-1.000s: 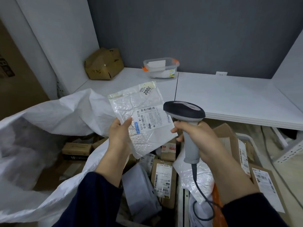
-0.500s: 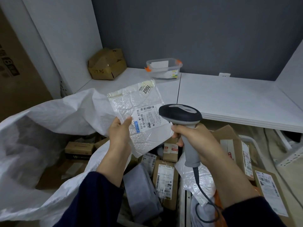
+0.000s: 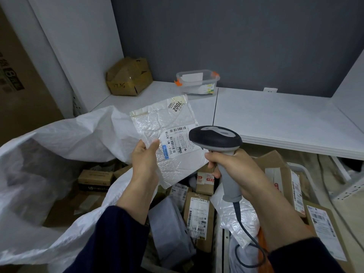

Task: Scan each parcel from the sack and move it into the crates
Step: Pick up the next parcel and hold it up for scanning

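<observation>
Now left hand [image 3: 144, 157] pinches parcel [image 3: 167, 138] upright; right hand [image 3: 234, 170] grips scanner [image 3: 218, 142]

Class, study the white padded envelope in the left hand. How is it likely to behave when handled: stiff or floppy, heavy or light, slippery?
Probably light: the left hand holds the padded envelope up by one edge alone. Likely somewhat floppy: its surface is creased and wrinkled. Perhaps slippery, since the plastic skin looks glossy.
</observation>
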